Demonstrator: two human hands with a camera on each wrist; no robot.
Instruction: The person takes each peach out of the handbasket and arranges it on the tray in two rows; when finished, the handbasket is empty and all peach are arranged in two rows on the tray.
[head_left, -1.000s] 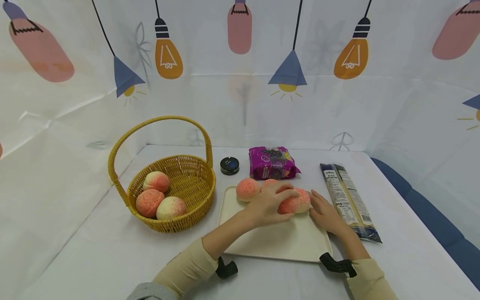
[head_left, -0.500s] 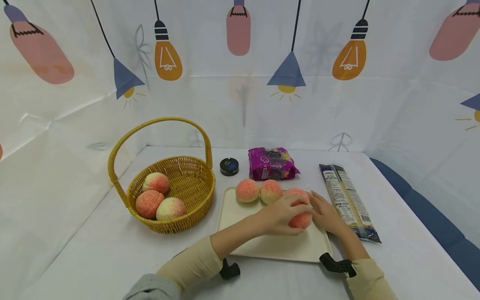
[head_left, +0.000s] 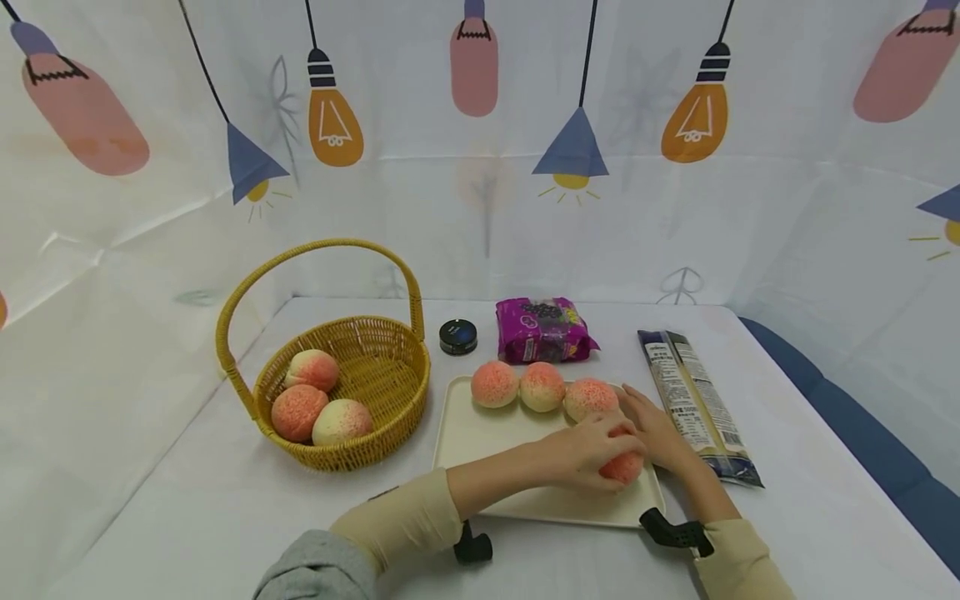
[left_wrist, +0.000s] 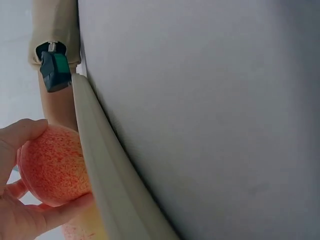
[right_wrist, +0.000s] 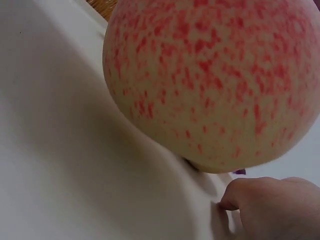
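Note:
My left hand (head_left: 588, 454) grips a pink-speckled peach (head_left: 622, 468) over the right part of a cream rectangular tray (head_left: 540, 505). In the left wrist view, thumb and fingers curl round the peach (left_wrist: 55, 165) beside the tray's side wall (left_wrist: 107, 175). Three more peaches line the tray's back edge; the rightmost peach (head_left: 591, 400) is just behind my left hand. My right hand (head_left: 656, 432) rests at the tray's right rim, partly hidden behind the left hand. In the right wrist view, a bent finger (right_wrist: 235, 197) touches the rim, and a peach (right_wrist: 210, 85) fills the upper part.
A yellow woven basket (head_left: 408, 421) with a tall handle stands at left, holding three peaches. Behind the tray are a round black tin (head_left: 458, 337) and a purple snack packet (head_left: 543, 330). A long flat packet (head_left: 699, 408) lies right of my right hand.
My left hand has moved right and nearer with its peach, from the back row to the tray's right front. The back-row peaches now show fully. My right hand stays at the rim.

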